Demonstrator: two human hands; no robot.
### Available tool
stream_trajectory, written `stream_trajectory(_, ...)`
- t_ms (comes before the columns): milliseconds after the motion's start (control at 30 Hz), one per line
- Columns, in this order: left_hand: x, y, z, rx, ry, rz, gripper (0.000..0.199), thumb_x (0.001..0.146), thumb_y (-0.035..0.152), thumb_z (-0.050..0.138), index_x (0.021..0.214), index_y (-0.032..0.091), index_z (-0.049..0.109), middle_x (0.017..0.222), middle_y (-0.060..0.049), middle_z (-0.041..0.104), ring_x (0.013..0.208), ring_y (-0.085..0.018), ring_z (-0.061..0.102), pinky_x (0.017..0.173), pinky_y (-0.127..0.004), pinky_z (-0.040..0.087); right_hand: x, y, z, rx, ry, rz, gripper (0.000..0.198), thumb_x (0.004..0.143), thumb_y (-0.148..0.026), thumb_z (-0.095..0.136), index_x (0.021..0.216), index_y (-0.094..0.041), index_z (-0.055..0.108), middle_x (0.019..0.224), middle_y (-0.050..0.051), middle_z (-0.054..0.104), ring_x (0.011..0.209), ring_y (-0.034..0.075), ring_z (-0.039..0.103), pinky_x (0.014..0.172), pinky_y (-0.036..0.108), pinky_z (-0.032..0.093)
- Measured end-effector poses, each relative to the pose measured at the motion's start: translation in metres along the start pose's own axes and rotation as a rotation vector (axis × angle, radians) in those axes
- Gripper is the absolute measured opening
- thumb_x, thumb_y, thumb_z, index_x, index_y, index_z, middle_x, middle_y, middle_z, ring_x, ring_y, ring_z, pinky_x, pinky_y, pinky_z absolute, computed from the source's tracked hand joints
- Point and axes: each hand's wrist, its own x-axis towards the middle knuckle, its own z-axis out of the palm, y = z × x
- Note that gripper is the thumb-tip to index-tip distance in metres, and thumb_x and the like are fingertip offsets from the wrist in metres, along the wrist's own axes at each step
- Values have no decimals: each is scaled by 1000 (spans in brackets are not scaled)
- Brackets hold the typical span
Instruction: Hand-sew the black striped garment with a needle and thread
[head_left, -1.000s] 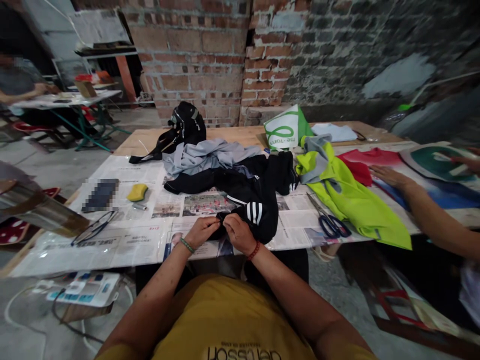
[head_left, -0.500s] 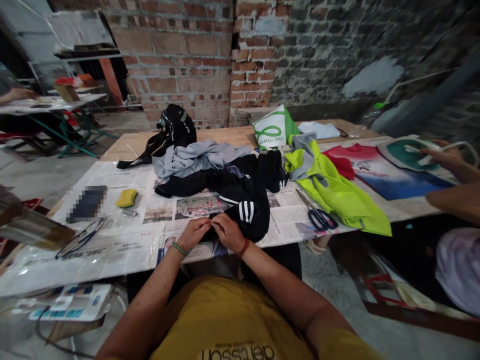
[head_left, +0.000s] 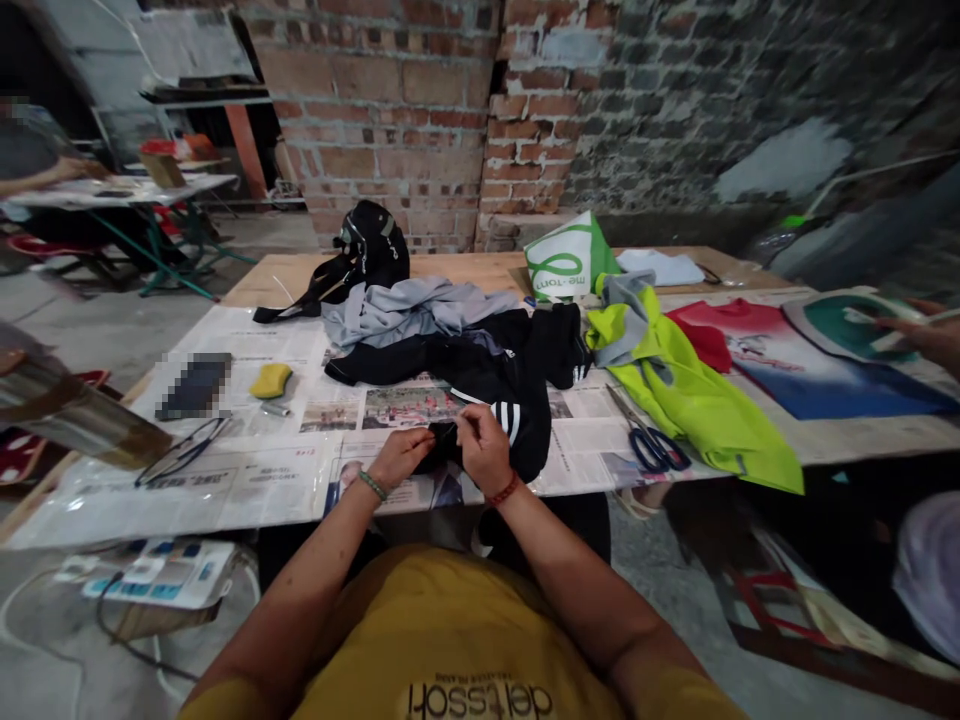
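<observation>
A black jacket (head_left: 534,400) with white stripes lies bunched on the newspaper-covered table in front of me. My left hand (head_left: 405,455) pinches the near end of its sleeve, where dark cloth shows between both hands. My right hand (head_left: 484,450) is raised just beside it with thumb and fingers pressed together; whatever sits in that pinch is too small to name. Behind the jacket rests a crumpled grey garment (head_left: 427,310). Dark-handled scissors (head_left: 654,445) lie to the right, near a neon yellow garment (head_left: 690,390).
On the left are a yellow sponge (head_left: 270,380), a small metal cylinder (head_left: 275,408), glasses (head_left: 184,452) and a tilted clear container (head_left: 97,415). A black bag (head_left: 373,245) and a green-white bag (head_left: 568,258) stand behind. At right, another person's hand (head_left: 926,330) holds a green-white fan-shaped object (head_left: 855,325) over a colourful shirt (head_left: 817,365).
My hands were together at the cloth; now the right has lifted up and away from the left, opening a gap. The view has turned slightly left.
</observation>
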Motion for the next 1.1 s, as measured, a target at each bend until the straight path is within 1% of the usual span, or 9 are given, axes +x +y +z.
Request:
stream_trajectory(67,-1,-1,0,-8,5,8,25,80,33,46,69,14,58,60,2,47,59,-10,39,55,-20,31,11,-12,-9,26,19,-27,6,84,-27,50,88,-22,53,69,-3,55,54,9,52,58,24,44)
stream_trajectory(133,-2,-1,-1,-45,13,19,25,80,33,46,70,14,59,61,2,47,60,-10,40,56,-20,32,21,-21,-14,114,-5,19,8,84,-29,52,88,-22,53,67,-4,57,54,9,54,57,24,45)
stream_trajectory(300,-5,-2,-3,-145,10,32,27,79,34,47,66,13,57,58,3,44,57,-8,38,54,-19,31,25,-20,-14,544,-65,292,13,84,-35,52,90,-24,48,75,-4,63,56,11,61,48,23,46)
stream_trajectory(433,-5,-1,-4,-157,23,43,26,78,34,48,69,13,58,60,3,46,58,-8,39,55,-19,31,32,-13,-20,718,-72,419,18,79,-34,60,89,-24,48,67,-6,62,61,12,65,53,23,51)
stream_trajectory(533,-5,-2,-5,-142,24,41,26,78,34,48,68,12,58,60,3,45,58,-8,39,56,-19,31,48,-10,-29,710,-29,384,20,77,-34,63,87,-23,49,68,-5,64,64,13,67,61,27,55)
stream_trajectory(633,-5,-4,-5,-137,19,45,26,79,34,48,68,13,59,60,3,47,58,-8,40,56,-20,32,66,-9,-38,640,36,287,21,78,-35,62,88,-22,49,68,-5,64,66,14,68,66,30,57)
stream_trajectory(833,-5,-7,-5,-144,38,43,24,77,34,49,72,13,61,64,2,52,61,-10,46,59,-20,35,95,-8,-62,483,176,118,21,79,-36,60,87,-21,48,65,-6,64,61,13,68,64,30,57)
stream_trajectory(1000,-6,-5,-6,-145,44,35,23,77,33,49,70,13,60,62,2,52,60,-10,46,58,-20,35,106,-10,-81,416,207,46,22,77,-35,62,86,-20,49,63,-6,63,58,13,67,62,31,57)
stream_trajectory(1100,-7,-6,-6,-138,46,41,23,77,32,50,69,13,60,61,2,52,59,-9,46,57,-20,35,105,-14,-82,401,210,40,23,76,-36,64,85,-19,50,62,-5,64,57,13,66,62,32,57)
